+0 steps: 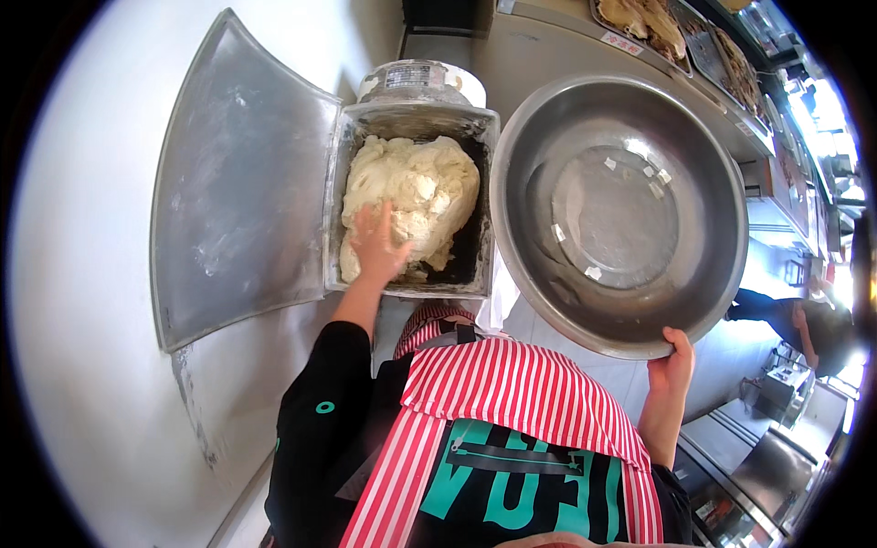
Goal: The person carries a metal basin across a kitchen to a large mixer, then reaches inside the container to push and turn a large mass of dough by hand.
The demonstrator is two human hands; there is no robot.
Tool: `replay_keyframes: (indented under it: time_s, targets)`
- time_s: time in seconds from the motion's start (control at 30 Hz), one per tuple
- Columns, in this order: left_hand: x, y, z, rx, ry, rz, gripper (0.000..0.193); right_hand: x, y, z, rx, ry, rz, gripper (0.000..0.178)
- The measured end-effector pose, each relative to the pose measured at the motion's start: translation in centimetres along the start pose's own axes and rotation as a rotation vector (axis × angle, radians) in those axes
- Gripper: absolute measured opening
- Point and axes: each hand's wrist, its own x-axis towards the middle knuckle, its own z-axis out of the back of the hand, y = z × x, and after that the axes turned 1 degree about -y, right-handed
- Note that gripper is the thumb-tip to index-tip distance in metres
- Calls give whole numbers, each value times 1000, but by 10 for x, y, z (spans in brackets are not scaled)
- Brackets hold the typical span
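Observation:
A big lump of pale dough (416,192) fills the square metal tub of a mixer (481,183). My left hand (376,245) lies flat on the dough's near side, fingers spread. My right hand (673,362) grips the near rim of a large round steel basin (681,137), held tilted beside the tub on its right. Small scraps of dough stick to the basin's inside.
The mixer's hinged metal lid (242,183) stands swung open to the left, dusted with flour. A steel counter with trays of food (653,27) runs along the top right. Another person (804,324) bends at the right edge. I wear a red-and-white striped apron.

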Motion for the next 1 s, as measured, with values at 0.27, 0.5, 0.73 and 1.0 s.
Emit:
replay_keyframes:
  time_s: [0.27,0.5,0.73,1.0]
  targets:
    - [36,-70,-11,299,9,131,81,19,-2,0,-7,67,-11,21]
    - [71,-30,-30,234,115,225,63,17,-1,-16,22,40,-38,29]
    - [88,-9,-27,316,251,296,79,29,-6,-9,15,2,-24,39]
    - [92,77,-63,160,235,223,74,13,0,-5,-20,-14,6,30]
